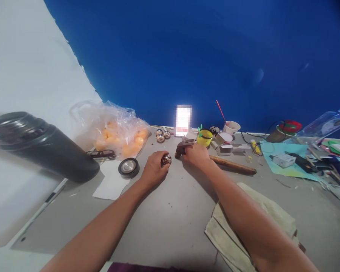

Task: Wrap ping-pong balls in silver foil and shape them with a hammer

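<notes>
Near the middle of the grey table (pixel 170 226), my left hand (pixel 154 169) is closed on a shiny metallic ball (pixel 167 159), which shows between thumb and fingers. Just to its right, my right hand (pixel 197 154) grips a hammer (pixel 234 165) close to its dark head. The wooden handle points to the right, beyond my wrist. Between the ball and the hammer head there is a small gap. Several similar shiny balls (pixel 160 136) lie together behind my left hand.
A dark bottle (pixel 53 147) leans in from the left, near a round lid (pixel 129 167) and a plastic bag of orange items (pixel 120 132). Behind stand a bright screen (pixel 183 120), a yellow cup (pixel 204 136) and a white cup (pixel 231 127). Cloth (pixel 229 234) lies under my right forearm.
</notes>
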The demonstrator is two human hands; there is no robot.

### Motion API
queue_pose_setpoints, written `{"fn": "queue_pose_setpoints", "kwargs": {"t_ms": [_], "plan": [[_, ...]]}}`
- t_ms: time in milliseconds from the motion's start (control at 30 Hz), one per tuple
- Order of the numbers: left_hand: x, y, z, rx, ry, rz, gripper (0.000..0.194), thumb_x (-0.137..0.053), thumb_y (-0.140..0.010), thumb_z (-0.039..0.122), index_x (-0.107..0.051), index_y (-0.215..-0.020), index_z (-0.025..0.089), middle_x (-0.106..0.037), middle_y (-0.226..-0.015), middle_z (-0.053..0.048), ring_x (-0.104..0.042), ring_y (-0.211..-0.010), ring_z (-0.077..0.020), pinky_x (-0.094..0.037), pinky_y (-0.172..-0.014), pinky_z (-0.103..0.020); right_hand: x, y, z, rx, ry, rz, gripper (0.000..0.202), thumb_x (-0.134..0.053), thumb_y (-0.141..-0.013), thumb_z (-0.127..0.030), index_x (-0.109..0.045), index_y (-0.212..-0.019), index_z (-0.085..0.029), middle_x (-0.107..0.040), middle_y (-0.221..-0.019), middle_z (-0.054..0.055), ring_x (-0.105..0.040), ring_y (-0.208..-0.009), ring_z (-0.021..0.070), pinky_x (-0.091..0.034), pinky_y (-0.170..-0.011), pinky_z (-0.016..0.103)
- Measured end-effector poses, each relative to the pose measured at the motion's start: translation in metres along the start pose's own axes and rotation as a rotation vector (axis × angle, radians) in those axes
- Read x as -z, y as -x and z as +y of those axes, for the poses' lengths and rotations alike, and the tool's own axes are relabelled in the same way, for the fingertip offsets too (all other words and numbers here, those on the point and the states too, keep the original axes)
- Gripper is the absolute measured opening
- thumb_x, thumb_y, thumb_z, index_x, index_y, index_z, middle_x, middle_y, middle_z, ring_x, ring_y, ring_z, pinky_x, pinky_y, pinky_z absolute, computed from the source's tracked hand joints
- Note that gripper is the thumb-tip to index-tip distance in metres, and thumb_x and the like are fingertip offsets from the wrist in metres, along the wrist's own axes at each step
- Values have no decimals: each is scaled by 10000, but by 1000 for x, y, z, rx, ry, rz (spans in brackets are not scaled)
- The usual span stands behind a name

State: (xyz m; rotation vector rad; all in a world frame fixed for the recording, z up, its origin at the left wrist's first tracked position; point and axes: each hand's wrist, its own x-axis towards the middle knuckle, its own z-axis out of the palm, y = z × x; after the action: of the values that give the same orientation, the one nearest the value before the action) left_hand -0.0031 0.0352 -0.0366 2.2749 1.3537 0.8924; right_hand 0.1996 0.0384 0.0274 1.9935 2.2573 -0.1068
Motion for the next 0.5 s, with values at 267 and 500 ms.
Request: {"fn": "queue_pose_setpoints", "kwargs": {"t_ms": [267,500], "plan": [[2,-1,1,-46,-10,-38,363,-622,-758,152,-628,-1119,188,-697,-1109,-101,-634,-1047,-286,-496,-981,-472,-3,-2,5,29,-39,61,430,-513,-943,-355,-732,-1227,-119,-744,-1176,216,-710,-1088,331,-555,-857,384],[2,2,1,-113,-20,-46,354,-679,-832,279,-696,-1177,203,-636,-1067,-94,-621,-1035,-281,-507,-979,-464,-1,-2,4,24,-52,71,409,-501,-956,-346,-733,-1204,-119,-742,-1185,208,-710,-1073,325,-554,-853,371]]}}
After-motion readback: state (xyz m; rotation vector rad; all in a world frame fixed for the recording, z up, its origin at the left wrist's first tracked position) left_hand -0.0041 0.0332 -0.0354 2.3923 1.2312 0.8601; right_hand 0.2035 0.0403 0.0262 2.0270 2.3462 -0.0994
